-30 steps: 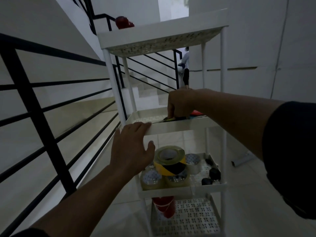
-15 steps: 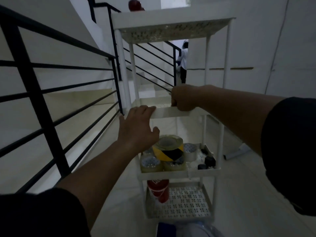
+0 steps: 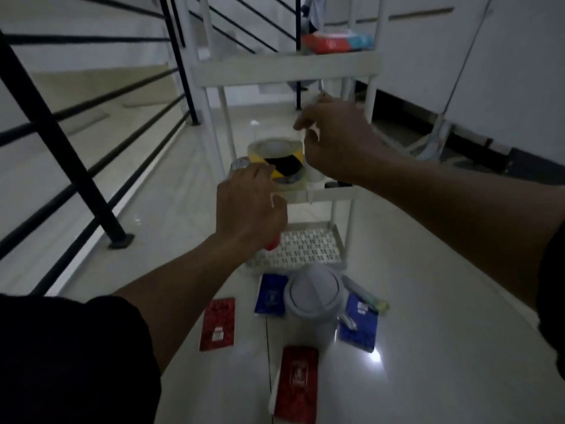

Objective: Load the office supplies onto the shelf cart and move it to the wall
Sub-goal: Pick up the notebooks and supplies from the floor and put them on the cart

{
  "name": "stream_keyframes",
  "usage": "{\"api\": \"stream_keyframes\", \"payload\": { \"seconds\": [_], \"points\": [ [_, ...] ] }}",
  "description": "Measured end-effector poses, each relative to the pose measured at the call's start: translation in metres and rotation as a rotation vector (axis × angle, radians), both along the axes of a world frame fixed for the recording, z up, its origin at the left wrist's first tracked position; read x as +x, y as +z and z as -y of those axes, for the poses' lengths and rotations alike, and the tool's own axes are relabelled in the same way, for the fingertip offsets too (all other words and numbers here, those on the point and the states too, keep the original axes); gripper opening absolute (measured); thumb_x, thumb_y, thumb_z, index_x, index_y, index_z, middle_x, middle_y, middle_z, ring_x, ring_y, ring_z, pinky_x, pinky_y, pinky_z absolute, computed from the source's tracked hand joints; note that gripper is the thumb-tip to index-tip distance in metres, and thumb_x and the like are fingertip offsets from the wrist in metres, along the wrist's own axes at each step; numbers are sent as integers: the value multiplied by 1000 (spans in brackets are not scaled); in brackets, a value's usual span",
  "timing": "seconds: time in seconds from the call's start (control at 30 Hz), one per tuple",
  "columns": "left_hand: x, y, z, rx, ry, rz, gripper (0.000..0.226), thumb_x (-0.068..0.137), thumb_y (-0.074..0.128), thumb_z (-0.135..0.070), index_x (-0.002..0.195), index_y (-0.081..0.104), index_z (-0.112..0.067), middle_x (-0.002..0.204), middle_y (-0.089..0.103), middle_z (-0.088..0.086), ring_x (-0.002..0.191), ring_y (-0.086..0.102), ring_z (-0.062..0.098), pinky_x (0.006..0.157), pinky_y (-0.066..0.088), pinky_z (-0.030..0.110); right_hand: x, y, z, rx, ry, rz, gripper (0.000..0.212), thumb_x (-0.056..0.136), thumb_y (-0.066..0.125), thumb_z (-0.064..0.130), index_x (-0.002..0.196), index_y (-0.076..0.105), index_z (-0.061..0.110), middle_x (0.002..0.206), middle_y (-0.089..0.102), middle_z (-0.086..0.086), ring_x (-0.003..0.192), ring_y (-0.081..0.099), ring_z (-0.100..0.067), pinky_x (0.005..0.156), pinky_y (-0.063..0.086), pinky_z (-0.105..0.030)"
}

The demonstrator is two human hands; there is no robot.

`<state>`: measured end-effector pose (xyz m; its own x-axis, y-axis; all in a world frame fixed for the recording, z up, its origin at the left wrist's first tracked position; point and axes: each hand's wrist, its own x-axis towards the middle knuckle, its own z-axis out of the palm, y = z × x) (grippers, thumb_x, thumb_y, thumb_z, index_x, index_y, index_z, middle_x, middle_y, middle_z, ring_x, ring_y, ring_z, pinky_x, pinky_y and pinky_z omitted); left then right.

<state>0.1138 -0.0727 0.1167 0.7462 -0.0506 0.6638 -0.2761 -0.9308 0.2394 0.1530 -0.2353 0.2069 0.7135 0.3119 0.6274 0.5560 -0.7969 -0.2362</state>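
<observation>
Mid-loading: both hands, left hand (image 3: 249,206) and right hand (image 3: 334,139), loosely curled and empty before the white perforated shelf cart (image 3: 287,67); next, down below the fingers for the red and blue packets (image 3: 217,324) on the floor.

Glossy tiled floor (image 3: 428,347); perforated white plastic shelf cart (image 3: 287,67).

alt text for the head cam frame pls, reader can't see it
Two bare hands, left and right, reach over a white shelf cart whose middle tier holds a yellow-and-black tape roll. On the tiled floor in front lie red and blue packets and a round white container. A black stair railing runs along the left.
</observation>
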Motion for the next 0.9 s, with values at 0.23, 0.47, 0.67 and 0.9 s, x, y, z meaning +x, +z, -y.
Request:
{"api": "stream_keyframes", "payload": {
  "seconds": [0.23,0.47,0.67,0.9],
  "points": [
    [-57,-59,14,-162,-27,-254,32,83,56,-20,113,63,-11,107,64,8,99,59,26,84,50,42,-54,-96,8,79,-5,-234,29,81,55,9,106,71,10,106,69,-8,88,62,-17,78,54,-32],
    [-89,-124,14,-207,-67,-438,24,82,57,-21,103,64,-12,99,67,5,88,62,20,77,56,42,-92,-165,15,134,1,-409,27,83,57,3,104,72,9,106,71,-8,92,65,-15,82,56,-30],
    [-101,-170,8,-245,-53,-547,12,82,58,-17,88,65,-10,80,67,3,69,62,16,62,56,41,-111,-228,37,262,-135,-558,22,84,57,5,98,73,12,94,69,0,77,62,-7,67,49,-14],
    [-111,-218,5,-233,-15,-766,22,83,62,-20,102,66,-9,97,68,6,86,63,20,72,52,30,-131,-280,54,233,-196,-722,24,83,57,3,97,74,11,83,68,3,65,55,3,64,44,-12]
  ]
}}
